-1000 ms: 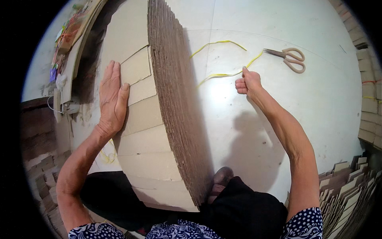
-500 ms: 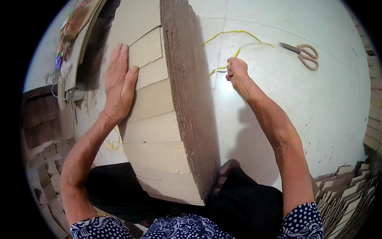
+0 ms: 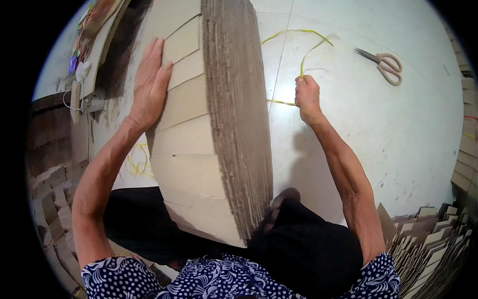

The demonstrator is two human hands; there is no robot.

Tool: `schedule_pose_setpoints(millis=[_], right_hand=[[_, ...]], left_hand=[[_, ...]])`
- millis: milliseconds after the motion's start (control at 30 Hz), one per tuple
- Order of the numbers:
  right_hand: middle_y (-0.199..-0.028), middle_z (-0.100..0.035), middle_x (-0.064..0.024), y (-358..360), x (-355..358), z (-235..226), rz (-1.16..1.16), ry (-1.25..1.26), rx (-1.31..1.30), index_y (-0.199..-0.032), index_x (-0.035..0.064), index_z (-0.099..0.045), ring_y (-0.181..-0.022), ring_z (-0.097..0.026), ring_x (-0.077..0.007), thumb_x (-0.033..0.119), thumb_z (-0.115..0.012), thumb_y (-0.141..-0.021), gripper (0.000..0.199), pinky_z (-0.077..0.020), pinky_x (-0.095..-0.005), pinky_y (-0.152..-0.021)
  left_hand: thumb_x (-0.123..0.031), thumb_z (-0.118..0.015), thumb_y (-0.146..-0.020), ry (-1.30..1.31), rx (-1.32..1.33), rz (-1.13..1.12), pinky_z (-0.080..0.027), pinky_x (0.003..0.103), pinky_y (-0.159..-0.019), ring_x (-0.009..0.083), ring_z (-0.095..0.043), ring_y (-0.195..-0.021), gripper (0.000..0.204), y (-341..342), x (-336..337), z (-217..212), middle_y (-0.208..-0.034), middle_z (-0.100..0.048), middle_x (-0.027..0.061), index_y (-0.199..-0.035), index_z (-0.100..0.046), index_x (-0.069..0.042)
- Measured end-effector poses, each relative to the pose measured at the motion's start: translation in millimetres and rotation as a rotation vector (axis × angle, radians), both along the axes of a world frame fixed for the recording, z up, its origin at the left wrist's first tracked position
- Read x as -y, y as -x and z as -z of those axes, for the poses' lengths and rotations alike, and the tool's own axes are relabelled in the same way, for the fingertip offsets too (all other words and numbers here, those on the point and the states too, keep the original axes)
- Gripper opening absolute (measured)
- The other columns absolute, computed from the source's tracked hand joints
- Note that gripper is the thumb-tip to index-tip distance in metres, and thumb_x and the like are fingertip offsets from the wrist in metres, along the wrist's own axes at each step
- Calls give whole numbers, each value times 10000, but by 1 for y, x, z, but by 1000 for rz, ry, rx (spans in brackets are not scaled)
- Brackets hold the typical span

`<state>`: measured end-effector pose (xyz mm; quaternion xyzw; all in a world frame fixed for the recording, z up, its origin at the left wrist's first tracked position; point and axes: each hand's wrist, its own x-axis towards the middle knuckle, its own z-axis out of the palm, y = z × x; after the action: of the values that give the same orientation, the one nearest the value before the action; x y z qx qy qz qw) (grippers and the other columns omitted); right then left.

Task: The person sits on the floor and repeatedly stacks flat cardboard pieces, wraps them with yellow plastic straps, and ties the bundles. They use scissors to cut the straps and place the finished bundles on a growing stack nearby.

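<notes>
Left hand (image 3: 149, 82) flat on the stack (image 3: 219, 124), right hand (image 3: 307, 97) gripping a strap (image 3: 283, 102).
The cardboard stack stands in front of the person, between the two arms, its upper end running past the top edge of view. The left hand's fingers are straight and spread little, laid along the stack's left edge; the right hand's are curled closed around the yellow strap, which reaches back to the stack's right side, its loose end rising above the fist. Scissors (image 3: 383, 65) lie on the pale floor (image 3: 398, 134), beyond the right hand and to its right.
</notes>
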<state>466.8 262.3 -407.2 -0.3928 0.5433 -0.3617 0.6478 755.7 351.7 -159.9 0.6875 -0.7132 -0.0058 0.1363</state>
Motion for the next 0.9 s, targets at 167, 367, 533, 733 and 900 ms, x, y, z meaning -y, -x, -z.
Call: schedule_pose_setpoints(millis=[167,367,533,733,900], right_hand=[[-560,-326,54,-51,-23,-102,-58,-67,265,-889,49,-494,-428,-273,-38,137,-463,-927,101,-227,-215,-370],[-584,-336,64,-56,-18,-226,-84,191,526,-923,27,-511,-483,-300,-25,129,-423,-948,136,-252,-206,-418],[-566,-303,76,-48,-38,-288,-168,264,533,-932,18,-505,-473,-245,-23,133,-431,-954,139,-200,-207,-413],[-628,-417,17,-89,-65,-325,-525,477,283,-888,10,-492,-561,-375,-64,117,-437,-934,129,-344,-231,-503],[-697,-458,-15,-146,-79,-286,-545,554,87,-855,14,-482,-652,-417,-81,126,-455,-941,144,-380,-251,-577]], left_hand=[[-296,-455,-923,88,240,6,-191,425,-1104,368,-262,-1346,575,6,-13,-1,-1443,-294,243,-1383,-328,24],[-371,-406,-933,-83,204,-132,-92,480,-1126,355,-147,-1397,645,24,-14,-23,-1500,-173,219,-1432,-228,-4],[-432,-341,-939,-142,164,-182,-67,509,-1124,354,-105,-1408,671,25,-17,-19,-1506,-167,209,-1432,-221,7],[-360,-441,-889,60,121,-111,-140,535,-1101,408,-185,-1375,652,25,-17,-27,-1456,-246,270,-1370,-316,61],[-192,-448,-853,91,-51,-59,-132,534,-1105,450,-184,-1357,598,-2,-26,-13,-1437,-231,297,-1355,-290,92]])
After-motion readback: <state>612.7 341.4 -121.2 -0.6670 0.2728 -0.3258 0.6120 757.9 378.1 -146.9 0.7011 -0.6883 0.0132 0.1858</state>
